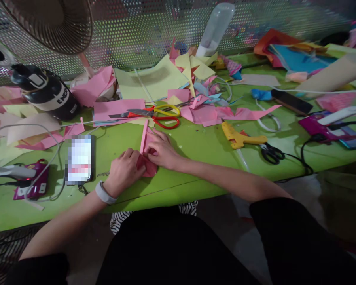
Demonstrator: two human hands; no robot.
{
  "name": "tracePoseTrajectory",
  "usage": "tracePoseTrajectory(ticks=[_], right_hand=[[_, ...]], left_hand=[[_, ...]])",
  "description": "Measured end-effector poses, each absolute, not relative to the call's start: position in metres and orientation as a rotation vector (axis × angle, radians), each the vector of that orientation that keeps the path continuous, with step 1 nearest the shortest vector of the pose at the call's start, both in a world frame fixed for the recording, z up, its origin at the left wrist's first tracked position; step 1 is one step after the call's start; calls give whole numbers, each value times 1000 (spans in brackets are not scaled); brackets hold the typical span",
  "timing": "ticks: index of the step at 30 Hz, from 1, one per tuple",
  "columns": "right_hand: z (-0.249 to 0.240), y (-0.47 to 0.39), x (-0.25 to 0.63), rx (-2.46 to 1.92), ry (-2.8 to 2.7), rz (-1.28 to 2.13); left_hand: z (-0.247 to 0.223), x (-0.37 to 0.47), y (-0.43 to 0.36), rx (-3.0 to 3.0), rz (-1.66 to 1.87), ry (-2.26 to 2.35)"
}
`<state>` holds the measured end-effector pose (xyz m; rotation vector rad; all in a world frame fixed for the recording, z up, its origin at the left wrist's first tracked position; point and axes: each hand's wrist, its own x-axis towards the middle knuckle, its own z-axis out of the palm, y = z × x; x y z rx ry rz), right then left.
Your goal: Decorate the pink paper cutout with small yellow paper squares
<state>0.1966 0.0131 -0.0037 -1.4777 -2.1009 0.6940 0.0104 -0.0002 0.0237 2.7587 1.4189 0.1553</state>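
Both of my hands are on a small piece of pink paper (150, 169) that lies on the green tabletop, with a narrow folded strip along its left edge. My left hand (125, 170) has its fingers curled on the paper's left side; a pale band is round that wrist. From the right, my right hand (161, 149) pinches the paper near its middle with thumb and forefinger, its other fingers lying over it. The fingers partly cover the sheet. Just beyond it lie scissors with red and yellow handles (166, 114).
A yellow glue gun (240, 136) and black scissors (272, 153) lie to the right. On the left are a phone (80, 160), a black bottle (49, 95) and a purple power strip (35, 178). Paper scraps (154, 81) and a fan (50, 23) stand at the back.
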Motion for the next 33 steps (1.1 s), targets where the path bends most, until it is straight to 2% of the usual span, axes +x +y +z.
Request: tracePoseTrajectory(ticks=[5, 12, 16, 19, 26, 33], right_hand=[[-5, 8, 205, -1426, -2084, 591], [6, -29, 242, -1098, -2363, 361], [1, -38, 242, -1095, -2331, 253], [-2, -29, 237, -1146, -2201, 337], [2, 6, 228, -1290, -2064, 804], [-1, 12, 213, -1362, -2025, 818]], left_hand=[[24, 8, -2, 2769, 201, 1375], [22, 9, -1, 2770, 219, 1392], [19, 9, 0, 2766, 226, 1447], [19, 8, 2, 2754, 221, 1449], [19, 4, 4, 2673, 211, 1426], [14, 2, 5, 2663, 333, 1388]])
